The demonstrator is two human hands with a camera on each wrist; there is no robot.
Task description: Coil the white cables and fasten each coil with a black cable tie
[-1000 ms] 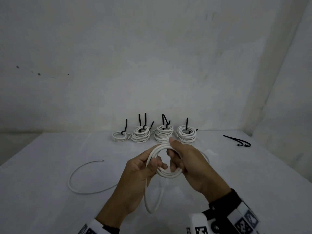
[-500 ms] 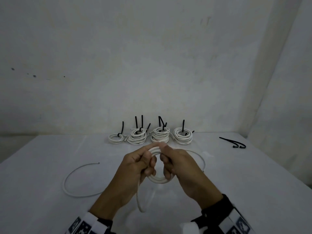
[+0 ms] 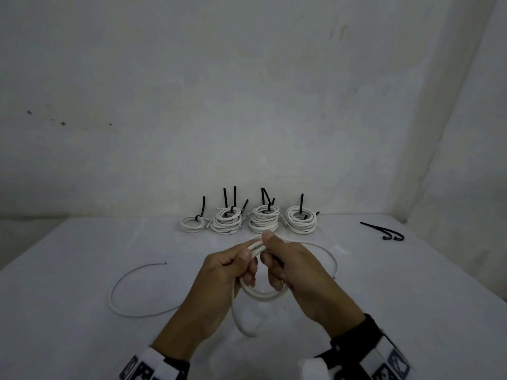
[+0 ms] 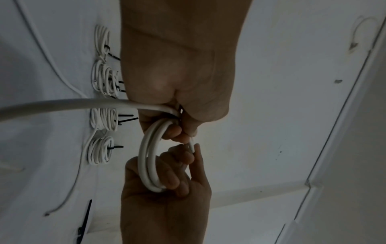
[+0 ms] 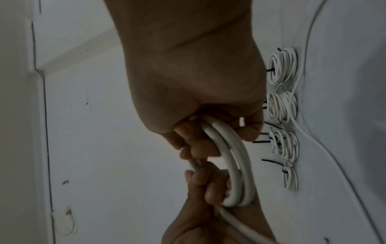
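While both my hands are raised a little above the table (image 3: pixel 82 325), I hold one white cable coil (image 3: pixel 260 293) between them. My left hand (image 3: pixel 227 272) has its grip closed around the left side of the coil, with the thumb pressing the top strands and the other fingers curled through the ring. My right hand (image 3: pixel 296 272) has its grip closed on the right side; its thumb lies on top of the strands and its fingers (image 4: pixel 173 175) hook through the loop from below. From the left wrist view, the coil shows two or three turns lying side by side. A loose part of the same cable hangs down under my left hand and then runs along the table to the left in a wide arc, ending in a free tip (image 3: pixel 165 262). Another loose part curves on the table behind my right hand. At the far edge of the table, near the wall (image 3: pixel 247 105), four finished coils (image 3: pixel 248 220) stand in a row, each with a black cable tie whose tail points up. Far to the right on the table lie spare black ties (image 3: pixel 384 233), well apart from my hands.
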